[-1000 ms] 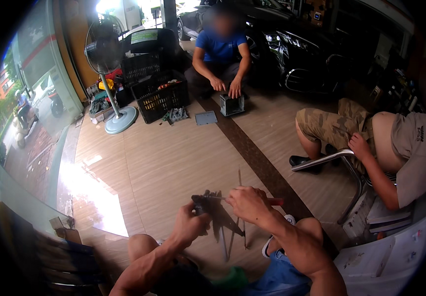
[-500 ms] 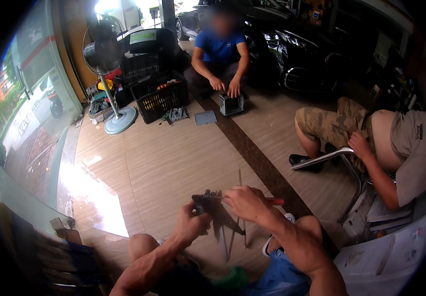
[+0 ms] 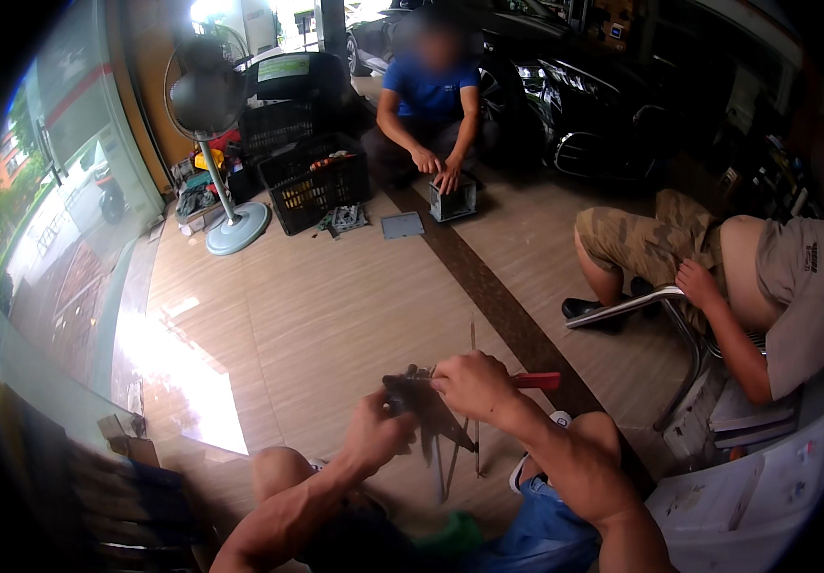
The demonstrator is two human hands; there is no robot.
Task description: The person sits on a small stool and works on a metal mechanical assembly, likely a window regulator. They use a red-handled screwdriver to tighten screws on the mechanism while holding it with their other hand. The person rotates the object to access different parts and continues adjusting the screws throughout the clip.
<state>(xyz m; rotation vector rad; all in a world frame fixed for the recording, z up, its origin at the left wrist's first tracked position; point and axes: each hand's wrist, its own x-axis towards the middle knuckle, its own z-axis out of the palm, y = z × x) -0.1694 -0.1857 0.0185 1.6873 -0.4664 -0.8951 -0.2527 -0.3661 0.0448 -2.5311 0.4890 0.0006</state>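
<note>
A dark metal part (image 3: 423, 411) with thin rods hanging from it is held above the knees, gripped from below by the left hand (image 3: 378, 435). The right hand (image 3: 474, 382) is closed over its top, just beside a red-handled tool (image 3: 534, 380). A pedestal fan (image 3: 211, 124) stands well apart on the tiled floor (image 3: 335, 306).

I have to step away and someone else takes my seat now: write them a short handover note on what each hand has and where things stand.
Left hand: grips the dark metal part from the left, over the knees.
Right hand: on top of the part, holding a red-handled tool against it.
Thin rods hang from the part toward the wooden floor.
Done: part lifted and held in both hands, tool applied.
Left: cannot tell how far the work on the part is; it is too small and dark to judge.
Two other people work nearby; a black crate and fan stand beyond.
</note>
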